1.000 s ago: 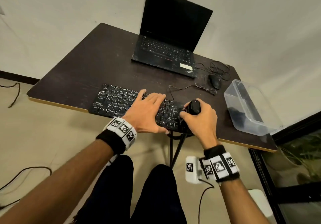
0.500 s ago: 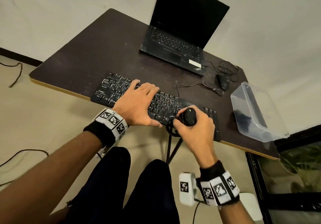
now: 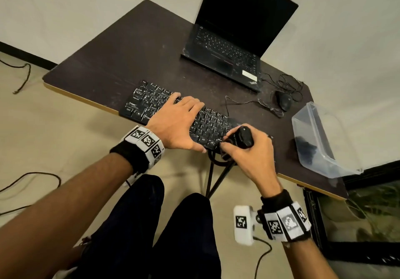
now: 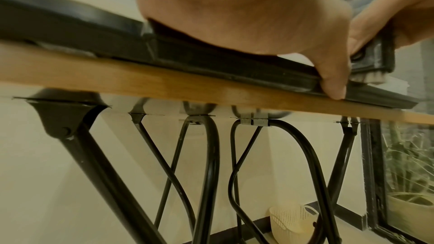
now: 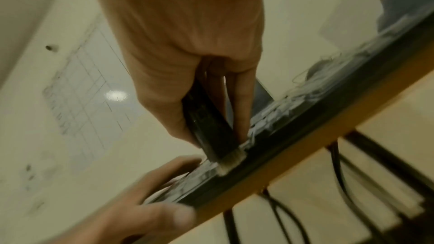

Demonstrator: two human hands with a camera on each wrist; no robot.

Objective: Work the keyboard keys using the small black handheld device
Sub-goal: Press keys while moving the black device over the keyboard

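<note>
Device: the small black device (image 3: pixel 240 137) sits in the right hand (image 3: pixel 249 149), fingers curled round its body; its pale bristled tip (image 5: pixel 231 160) touches the front row of keys near the keyboard's right half

Keyboard: the keyboard (image 3: pixel 149 101) lies along the desk's near edge at about 6 o'clock from the laptop (image 3: pixel 229 47), its front rim just inside the wooden edge (image 4: pixel 164 83)

Left hand: the left hand (image 3: pixel 173 125) lies flat on the middle keys, fingers straight and together, thumb (image 4: pixel 333 81) hooked over the front rim; it looks to be steadying the board

Change: a second ago the device stood further in, over the keys toward 12 o'clock; half a second ago it was drawn back toward the near edge; now it is at the front row, beside the left thumb. The left hand has stayed in place

Meaning: the stroke seems to have run from the back rows to the front, so one pass over this column looks finished; the keys under the left hand and at the far right probably remain

Risk: the tip is at the rim, so a further pull would slip it off the keys

Others: a mouse (image 3: pixel 283 102) and a clear tub (image 3: pixel 313 127) lie at 3 o'clock, well apart
</note>
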